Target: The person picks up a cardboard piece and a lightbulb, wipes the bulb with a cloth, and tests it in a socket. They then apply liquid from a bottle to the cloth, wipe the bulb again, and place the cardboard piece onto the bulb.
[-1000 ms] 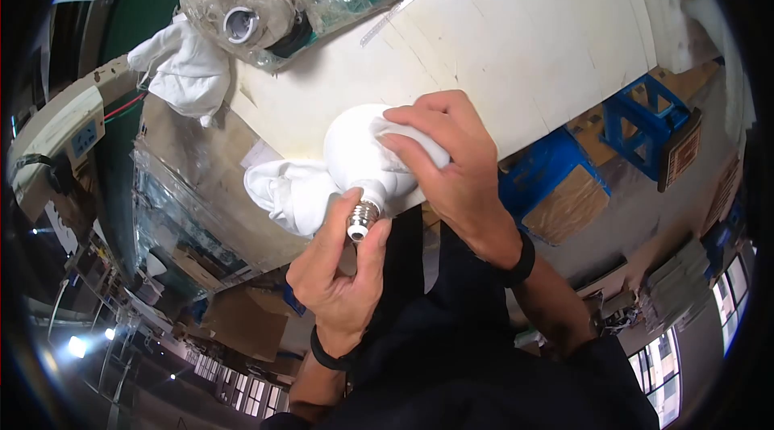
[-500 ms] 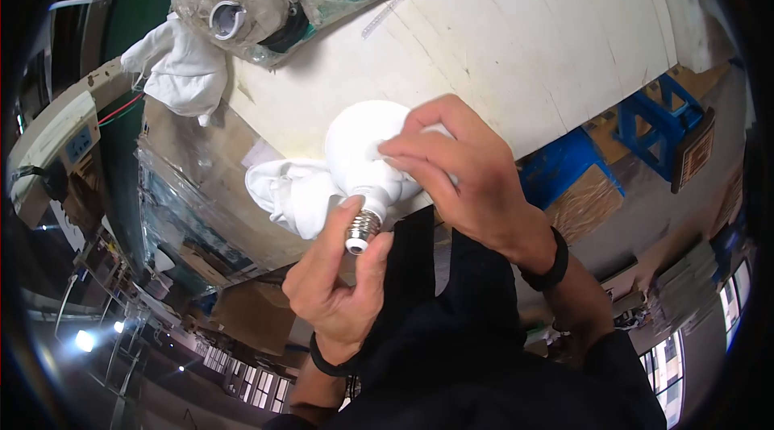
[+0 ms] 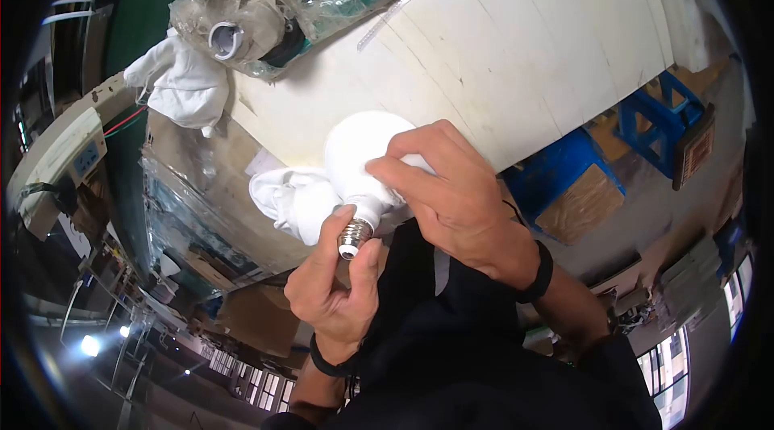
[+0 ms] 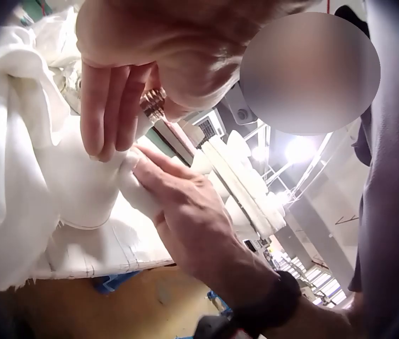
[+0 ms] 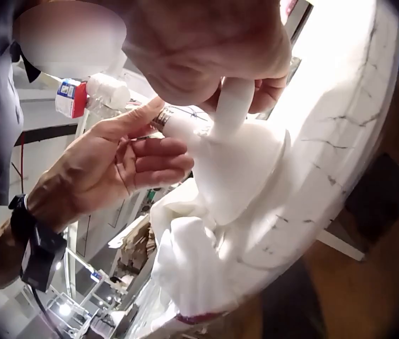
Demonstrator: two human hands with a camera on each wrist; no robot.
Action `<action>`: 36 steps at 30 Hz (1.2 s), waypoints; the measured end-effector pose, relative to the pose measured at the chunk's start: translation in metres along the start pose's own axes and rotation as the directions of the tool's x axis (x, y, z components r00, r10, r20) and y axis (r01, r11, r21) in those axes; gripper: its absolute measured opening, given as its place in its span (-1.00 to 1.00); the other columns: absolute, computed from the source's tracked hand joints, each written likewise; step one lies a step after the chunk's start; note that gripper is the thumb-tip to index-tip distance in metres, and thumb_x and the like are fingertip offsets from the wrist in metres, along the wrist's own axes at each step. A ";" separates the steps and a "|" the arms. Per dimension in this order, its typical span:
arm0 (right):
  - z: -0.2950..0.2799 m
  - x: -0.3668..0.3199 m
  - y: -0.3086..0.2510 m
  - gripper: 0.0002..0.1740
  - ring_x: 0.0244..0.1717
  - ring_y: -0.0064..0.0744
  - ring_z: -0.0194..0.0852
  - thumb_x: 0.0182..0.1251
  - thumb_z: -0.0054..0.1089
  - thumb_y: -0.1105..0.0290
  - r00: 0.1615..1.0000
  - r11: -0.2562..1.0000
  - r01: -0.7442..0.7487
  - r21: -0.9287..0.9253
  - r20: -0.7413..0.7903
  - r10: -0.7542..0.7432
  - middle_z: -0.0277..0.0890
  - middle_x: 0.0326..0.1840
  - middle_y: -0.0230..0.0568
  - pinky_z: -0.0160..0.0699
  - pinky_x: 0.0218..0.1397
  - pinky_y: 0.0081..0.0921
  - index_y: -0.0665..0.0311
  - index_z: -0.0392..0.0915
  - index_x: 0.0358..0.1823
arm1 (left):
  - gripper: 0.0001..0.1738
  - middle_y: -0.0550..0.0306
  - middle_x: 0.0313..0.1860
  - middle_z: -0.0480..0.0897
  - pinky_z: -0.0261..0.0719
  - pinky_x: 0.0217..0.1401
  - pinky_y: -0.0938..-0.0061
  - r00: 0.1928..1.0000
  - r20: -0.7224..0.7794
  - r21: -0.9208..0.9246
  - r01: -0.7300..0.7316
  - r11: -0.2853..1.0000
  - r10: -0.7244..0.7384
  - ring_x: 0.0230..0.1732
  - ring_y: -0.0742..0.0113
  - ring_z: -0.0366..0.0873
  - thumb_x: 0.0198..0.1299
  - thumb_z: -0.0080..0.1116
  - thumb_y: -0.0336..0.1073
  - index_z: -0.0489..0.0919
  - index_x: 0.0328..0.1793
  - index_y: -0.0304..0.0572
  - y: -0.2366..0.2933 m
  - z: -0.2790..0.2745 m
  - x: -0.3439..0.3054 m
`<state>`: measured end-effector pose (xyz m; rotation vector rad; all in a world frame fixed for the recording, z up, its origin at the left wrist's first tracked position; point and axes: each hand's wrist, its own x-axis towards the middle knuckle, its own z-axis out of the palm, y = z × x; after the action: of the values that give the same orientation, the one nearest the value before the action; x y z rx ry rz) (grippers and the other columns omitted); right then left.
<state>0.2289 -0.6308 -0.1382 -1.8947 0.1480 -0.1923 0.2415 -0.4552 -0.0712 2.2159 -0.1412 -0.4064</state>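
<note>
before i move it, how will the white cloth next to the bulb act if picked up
The white cloth will probably flop and change shape, as it lies in loose folds. It looks light, just crumpled fabric. With no firm, round form, it seems unlikely to roll.

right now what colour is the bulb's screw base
The screw base is silver; it shows best in the head view.

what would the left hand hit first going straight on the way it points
Likely the wide white part of the bulb, just beyond the metal screw base between thumb and finger of the left hand; the depth is hard to judge.
</note>
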 end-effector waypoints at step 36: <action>0.025 -0.001 0.012 -0.85 -0.17 -0.18 0.51 0.15 0.49 0.58 0.984 0.992 -0.055 0.111 -0.160 0.072 0.56 -0.23 -0.24 0.54 -0.12 -0.30 0.25 0.74 -0.26 | -0.57 -0.14 -0.19 0.83 0.69 -0.05 0.50 0.998 -0.022 -0.025 0.059 0.998 -0.059 -0.16 0.30 0.82 0.25 0.47 -0.48 0.69 0.23 -0.49 -0.002 -0.006 -0.005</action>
<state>0.2332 -0.6114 -0.1574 -1.7649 0.3038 -0.3072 0.2390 -0.4484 -0.0687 2.2037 -0.0580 -0.4128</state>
